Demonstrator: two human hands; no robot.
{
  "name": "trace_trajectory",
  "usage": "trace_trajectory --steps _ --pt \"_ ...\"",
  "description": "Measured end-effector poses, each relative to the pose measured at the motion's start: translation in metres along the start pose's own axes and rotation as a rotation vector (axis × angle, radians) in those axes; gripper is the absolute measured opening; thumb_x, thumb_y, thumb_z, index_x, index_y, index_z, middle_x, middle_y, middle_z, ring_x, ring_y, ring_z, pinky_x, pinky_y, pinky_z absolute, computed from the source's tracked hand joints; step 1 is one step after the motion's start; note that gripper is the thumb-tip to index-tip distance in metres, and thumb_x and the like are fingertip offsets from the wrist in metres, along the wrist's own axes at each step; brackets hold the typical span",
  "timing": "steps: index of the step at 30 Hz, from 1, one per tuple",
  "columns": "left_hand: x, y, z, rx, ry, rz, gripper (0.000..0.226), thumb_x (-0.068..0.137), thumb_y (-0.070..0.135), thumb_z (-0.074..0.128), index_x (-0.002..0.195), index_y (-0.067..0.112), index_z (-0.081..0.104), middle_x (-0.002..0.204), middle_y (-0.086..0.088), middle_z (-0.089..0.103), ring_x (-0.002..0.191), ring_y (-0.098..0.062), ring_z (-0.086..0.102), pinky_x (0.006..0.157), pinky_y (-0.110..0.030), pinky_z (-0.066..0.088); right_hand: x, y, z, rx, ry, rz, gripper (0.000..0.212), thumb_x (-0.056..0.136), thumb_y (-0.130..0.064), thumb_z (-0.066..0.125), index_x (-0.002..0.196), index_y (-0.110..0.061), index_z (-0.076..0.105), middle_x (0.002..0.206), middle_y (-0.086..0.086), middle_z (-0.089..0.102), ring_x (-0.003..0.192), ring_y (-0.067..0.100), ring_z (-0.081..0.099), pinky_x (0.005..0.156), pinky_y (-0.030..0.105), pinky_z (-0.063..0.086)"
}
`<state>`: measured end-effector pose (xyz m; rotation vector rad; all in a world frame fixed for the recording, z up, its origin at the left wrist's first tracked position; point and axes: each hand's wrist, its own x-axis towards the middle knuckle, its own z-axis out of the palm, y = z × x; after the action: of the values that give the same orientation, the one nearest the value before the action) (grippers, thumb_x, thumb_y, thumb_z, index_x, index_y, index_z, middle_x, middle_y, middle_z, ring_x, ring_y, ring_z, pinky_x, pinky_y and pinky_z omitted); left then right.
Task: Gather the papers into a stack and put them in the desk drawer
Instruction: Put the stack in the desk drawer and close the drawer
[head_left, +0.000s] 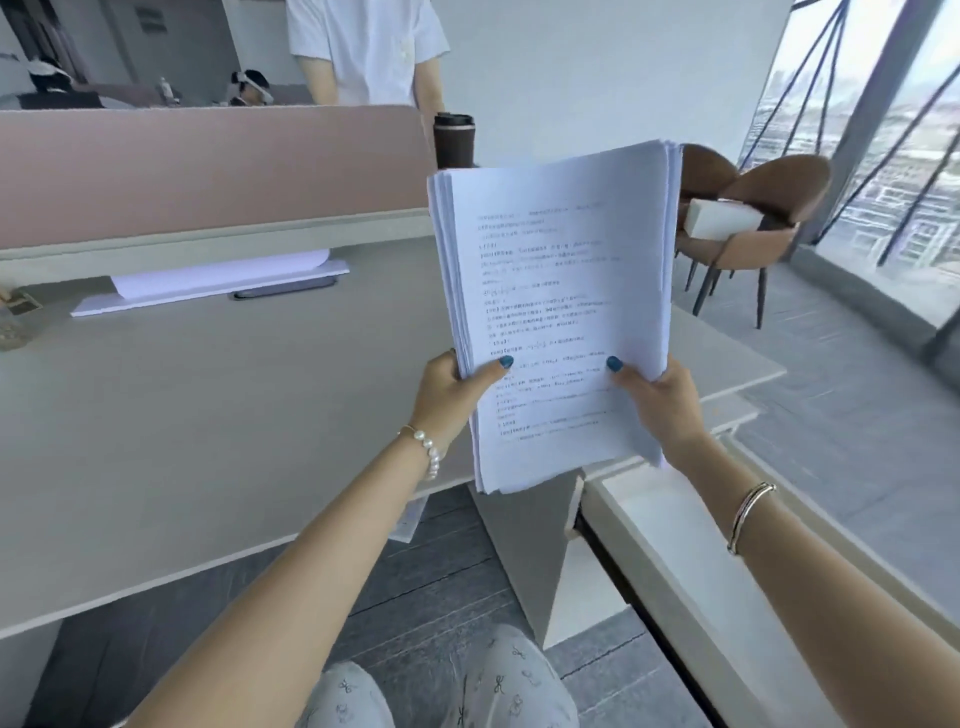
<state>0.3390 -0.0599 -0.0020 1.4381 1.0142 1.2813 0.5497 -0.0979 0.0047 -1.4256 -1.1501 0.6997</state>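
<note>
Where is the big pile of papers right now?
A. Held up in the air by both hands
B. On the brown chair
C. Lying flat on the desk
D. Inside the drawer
A: the stack of papers is upright above the desk edge, with the left hand and the right hand each in a grip on a lower side, thumbs on the front page; the open drawer sits below it.

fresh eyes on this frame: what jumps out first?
The thick stack of printed papers, held upright in mid-frame above the desk edge, left hand and right hand gripping its lower sides. Next, the open drawer at lower right, just under the stack. Behind, a dark tumbler stands at the pink divider, and more paper lies on the desk to the left.
</note>
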Motion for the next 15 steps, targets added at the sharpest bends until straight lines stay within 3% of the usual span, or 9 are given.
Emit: trace_trajectory --steps 2,6,10,15 --pt "0.005 -0.009 0.037 0.023 -0.085 -0.012 0.018 0.077 0.02 0.072 0.094 0.026 0.066 0.092 0.015 0.068 0.084 0.001 0.066 0.075 -0.019 0.054 -0.001 0.018 -0.044 -0.049 0.05 0.048 0.009 0.088 -0.013 0.057 0.097 -0.014 0.055 0.076 -0.005 0.055 0.065 0.011 0.05 0.053 0.025 0.04" --pt "0.017 -0.032 0.097 0.152 -0.249 -0.076 0.034 0.073 0.026 0.074 0.103 0.018 0.062 0.101 0.004 0.07 0.095 -0.019 0.068 0.088 -0.04 0.054 -0.012 0.059 -0.117 -0.192 0.101 0.144 0.01 0.086 -0.012 0.06 0.095 -0.014 0.057 0.086 0.007 0.06 0.077 0.024 0.056 0.062 0.032 0.043" --pt "0.03 -0.052 0.132 0.37 -0.369 -0.126 0.04 0.074 0.034 0.071 0.107 0.016 0.056 0.106 0.002 0.069 0.094 -0.014 0.065 0.09 -0.037 0.052 -0.025 0.095 -0.168 -0.32 0.092 0.252 0.014 0.088 -0.015 0.059 0.102 -0.015 0.057 0.093 0.011 0.062 0.084 0.028 0.059 0.073 0.035 0.043" --pt "0.037 -0.065 0.153 0.675 -0.468 -0.039 0.06 0.078 0.04 0.066 0.13 0.02 0.044 0.123 0.001 0.058 0.112 -0.017 0.054 0.092 -0.031 0.043 -0.039 0.131 -0.207 -0.42 0.081 0.363 0.024 0.087 -0.016 0.06 0.111 -0.017 0.058 0.1 0.011 0.063 0.087 0.028 0.058 0.076 0.037 0.042"
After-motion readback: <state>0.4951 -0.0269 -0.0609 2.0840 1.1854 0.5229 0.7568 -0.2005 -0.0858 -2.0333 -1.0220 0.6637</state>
